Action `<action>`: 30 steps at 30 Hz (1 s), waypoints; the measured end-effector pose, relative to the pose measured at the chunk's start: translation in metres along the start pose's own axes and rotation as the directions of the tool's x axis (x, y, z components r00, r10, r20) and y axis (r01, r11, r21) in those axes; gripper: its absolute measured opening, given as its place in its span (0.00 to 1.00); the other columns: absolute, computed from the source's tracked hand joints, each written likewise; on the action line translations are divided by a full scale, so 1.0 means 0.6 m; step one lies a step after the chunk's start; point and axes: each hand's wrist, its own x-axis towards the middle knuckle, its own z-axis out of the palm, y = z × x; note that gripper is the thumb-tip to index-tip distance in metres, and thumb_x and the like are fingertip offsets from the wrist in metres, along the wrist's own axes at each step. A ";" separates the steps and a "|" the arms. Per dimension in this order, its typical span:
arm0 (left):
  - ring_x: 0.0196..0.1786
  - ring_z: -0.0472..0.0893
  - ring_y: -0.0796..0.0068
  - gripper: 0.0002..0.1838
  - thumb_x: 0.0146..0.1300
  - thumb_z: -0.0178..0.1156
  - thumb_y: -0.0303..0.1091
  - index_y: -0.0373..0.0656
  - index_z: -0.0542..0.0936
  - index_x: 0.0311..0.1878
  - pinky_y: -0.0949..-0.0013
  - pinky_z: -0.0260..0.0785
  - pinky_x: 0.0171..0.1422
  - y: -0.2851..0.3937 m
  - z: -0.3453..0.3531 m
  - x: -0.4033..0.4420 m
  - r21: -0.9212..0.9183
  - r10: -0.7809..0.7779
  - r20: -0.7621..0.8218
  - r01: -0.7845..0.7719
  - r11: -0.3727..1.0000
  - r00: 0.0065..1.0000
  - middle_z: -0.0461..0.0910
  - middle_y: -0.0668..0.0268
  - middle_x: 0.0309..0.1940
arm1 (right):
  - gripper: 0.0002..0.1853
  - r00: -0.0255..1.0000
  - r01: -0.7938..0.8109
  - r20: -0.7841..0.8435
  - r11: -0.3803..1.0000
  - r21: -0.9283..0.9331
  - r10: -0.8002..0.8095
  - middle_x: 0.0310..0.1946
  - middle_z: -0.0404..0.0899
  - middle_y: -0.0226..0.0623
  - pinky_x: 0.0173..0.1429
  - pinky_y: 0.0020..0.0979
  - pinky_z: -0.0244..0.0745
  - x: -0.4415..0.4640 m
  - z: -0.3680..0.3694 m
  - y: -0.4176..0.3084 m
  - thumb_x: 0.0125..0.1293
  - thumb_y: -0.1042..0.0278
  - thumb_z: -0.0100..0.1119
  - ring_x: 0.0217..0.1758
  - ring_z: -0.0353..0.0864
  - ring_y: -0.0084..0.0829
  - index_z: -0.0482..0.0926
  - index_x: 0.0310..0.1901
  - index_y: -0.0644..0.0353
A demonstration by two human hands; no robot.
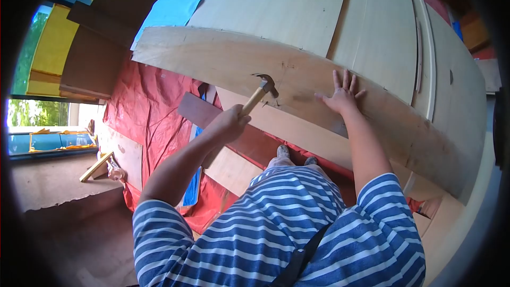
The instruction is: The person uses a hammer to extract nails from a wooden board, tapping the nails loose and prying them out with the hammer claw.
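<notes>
My left hand (229, 123) is wrapped round the wooden handle of a claw hammer (254, 100). The hammer's dark metal head is raised, over or close to the front face of a long wooden board (223, 56); whether it touches, I cannot tell. Small dark marks or nails show on the board near the head, too small to make out. My right hand (341, 99) lies with spread fingers against the same board, its fingertips near the upper edge, holding nothing. Pale plywood sheets (276, 2) meet the board along that edge.
Red sheeting (154, 106) covers the floor at left, with a dark plank (207, 114) and other boards across it. Blue sheeting (178, 0) lies by the plywood's far left. Thin wooden strips (426, 48) rest on the plywood at right. Brown panels (93, 58) stand at upper left.
</notes>
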 end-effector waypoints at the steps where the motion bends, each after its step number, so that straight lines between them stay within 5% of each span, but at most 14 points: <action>1: 0.38 0.83 0.42 0.19 0.73 0.56 0.44 0.39 0.71 0.56 0.48 0.73 0.43 0.027 -0.033 -0.010 -0.042 -0.061 0.003 0.061 0.997 0.998 0.81 0.43 0.32 | 0.64 1.000 0.000 -0.003 1.000 -0.003 0.000 0.84 0.23 0.32 0.76 0.76 0.23 0.000 0.000 0.001 0.52 0.17 0.58 0.86 0.20 0.45 0.35 0.82 0.34; 4: 0.41 0.84 0.42 0.19 0.73 0.57 0.43 0.39 0.73 0.57 0.47 0.72 0.46 0.035 -0.027 -0.014 -0.324 -0.163 -0.214 0.087 0.942 0.963 0.82 0.44 0.34 | 0.64 1.000 0.002 0.006 1.000 0.009 -0.002 0.84 0.23 0.32 0.76 0.76 0.23 -0.001 0.016 0.004 0.52 0.17 0.58 0.86 0.20 0.45 0.36 0.82 0.34; 8: 0.41 0.84 0.45 0.18 0.73 0.57 0.41 0.38 0.73 0.57 0.50 0.74 0.47 -0.010 0.032 -0.012 0.004 0.031 -0.046 -0.030 1.000 0.998 0.82 0.45 0.34 | 0.64 1.000 0.000 -0.004 1.000 0.014 0.000 0.84 0.23 0.32 0.76 0.76 0.23 0.000 0.014 0.001 0.52 0.17 0.58 0.86 0.20 0.45 0.36 0.82 0.34; 9: 0.47 0.83 0.39 0.21 0.73 0.57 0.41 0.36 0.72 0.60 0.48 0.73 0.50 0.012 0.006 -0.016 0.026 -0.055 -0.007 0.055 0.998 0.998 0.82 0.41 0.40 | 0.64 1.000 0.004 -0.004 1.000 0.012 -0.004 0.84 0.23 0.32 0.76 0.76 0.23 0.002 0.008 0.000 0.52 0.17 0.58 0.86 0.20 0.45 0.36 0.82 0.35; 13: 0.46 0.82 0.38 0.21 0.72 0.58 0.42 0.38 0.73 0.60 0.46 0.72 0.51 0.060 -0.009 -0.047 -0.167 -0.110 -0.276 0.065 0.984 0.955 0.82 0.41 0.40 | 0.64 1.000 0.000 0.009 1.000 0.017 0.000 0.84 0.23 0.33 0.76 0.76 0.23 -0.004 0.011 0.003 0.52 0.17 0.58 0.86 0.19 0.45 0.36 0.82 0.35; 16: 0.46 0.83 0.38 0.21 0.72 0.58 0.41 0.38 0.72 0.61 0.45 0.72 0.51 0.053 0.021 -0.034 0.091 -0.089 -0.005 0.089 0.992 0.996 0.83 0.41 0.39 | 0.64 1.000 0.016 -0.006 1.000 0.020 -0.016 0.84 0.23 0.32 0.76 0.77 0.25 -0.002 0.011 0.006 0.52 0.18 0.59 0.86 0.20 0.46 0.36 0.82 0.34; 17: 0.48 0.83 0.39 0.21 0.72 0.57 0.41 0.38 0.72 0.61 0.45 0.73 0.52 0.050 0.028 -0.042 0.022 -0.075 0.006 0.075 0.997 0.997 0.83 0.41 0.41 | 0.63 1.000 0.024 -0.009 0.999 0.024 -0.024 0.84 0.23 0.31 0.76 0.77 0.26 -0.004 0.013 0.007 0.52 0.18 0.59 0.86 0.20 0.46 0.36 0.82 0.34; 23: 0.43 0.84 0.39 0.20 0.72 0.56 0.41 0.39 0.71 0.60 0.43 0.72 0.48 0.079 0.083 -0.065 -0.134 -0.127 -0.331 0.087 0.987 0.935 0.83 0.41 0.37 | 0.63 0.999 0.054 0.000 0.998 0.016 -0.054 0.84 0.21 0.33 0.74 0.79 0.22 -0.005 0.014 0.015 0.54 0.18 0.57 0.86 0.18 0.48 0.35 0.82 0.35; 26: 0.45 0.83 0.39 0.21 0.72 0.56 0.42 0.39 0.70 0.61 0.42 0.72 0.50 0.074 0.108 -0.064 -0.045 -0.168 -0.146 0.163 0.986 0.975 0.83 0.41 0.39 | 0.65 0.999 0.050 -0.014 0.999 0.019 -0.049 0.84 0.22 0.34 0.74 0.79 0.26 0.007 0.026 0.018 0.51 0.17 0.59 0.86 0.20 0.49 0.34 0.82 0.35; 30: 0.45 0.83 0.39 0.20 0.72 0.57 0.40 0.41 0.71 0.62 0.45 0.73 0.49 0.077 0.175 -0.105 -0.345 -0.226 -0.534 0.034 0.938 0.815 0.84 0.44 0.39 | 0.67 0.998 0.061 0.029 0.998 0.011 -0.061 0.84 0.20 0.34 0.74 0.79 0.27 0.001 0.019 0.023 0.50 0.17 0.60 0.86 0.19 0.49 0.32 0.82 0.36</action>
